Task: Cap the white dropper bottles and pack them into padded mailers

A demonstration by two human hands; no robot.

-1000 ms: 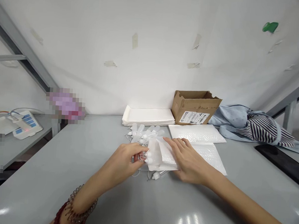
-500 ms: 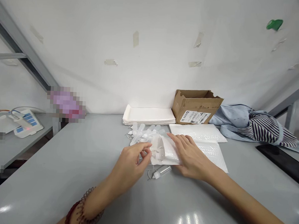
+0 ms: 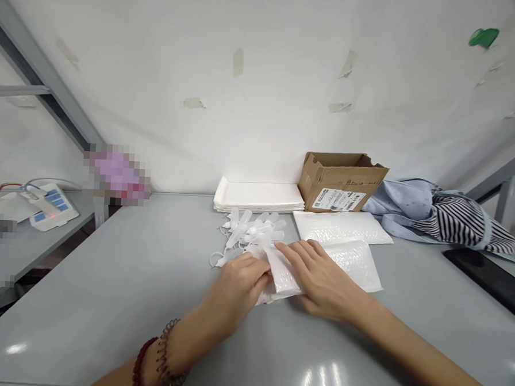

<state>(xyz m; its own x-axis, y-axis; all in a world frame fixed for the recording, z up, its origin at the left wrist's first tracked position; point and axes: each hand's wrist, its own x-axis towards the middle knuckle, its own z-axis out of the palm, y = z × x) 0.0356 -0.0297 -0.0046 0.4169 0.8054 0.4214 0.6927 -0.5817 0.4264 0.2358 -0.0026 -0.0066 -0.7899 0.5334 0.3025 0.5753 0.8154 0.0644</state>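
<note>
While my right hand (image 3: 322, 280) held the bubble envelope (image 3: 284, 272) across its middle, fingers over the top and thumb at the near edge, my left hand (image 3: 237, 293) was at its open end. The left fingers were bunched close together, but their tips were hidden by the envelope's flap, so I cannot tell what they held. The envelope thus lay between my two hands, its other end reaching out past my right one. Just beyond my left hand, small plastic bottles (image 3: 240, 232) lay in a loose heap, close to the envelope. Another bubble envelope (image 3: 342, 226) lay flat behind my right hand. Farther back, by the wall, a stack of white envelopes (image 3: 261, 196) sat beside an open cardboard box (image 3: 346, 183). To the right of the box were a blue bag (image 3: 399, 200) and a striped cloth (image 3: 458, 222), all on the grey table (image 3: 106, 283).
</note>
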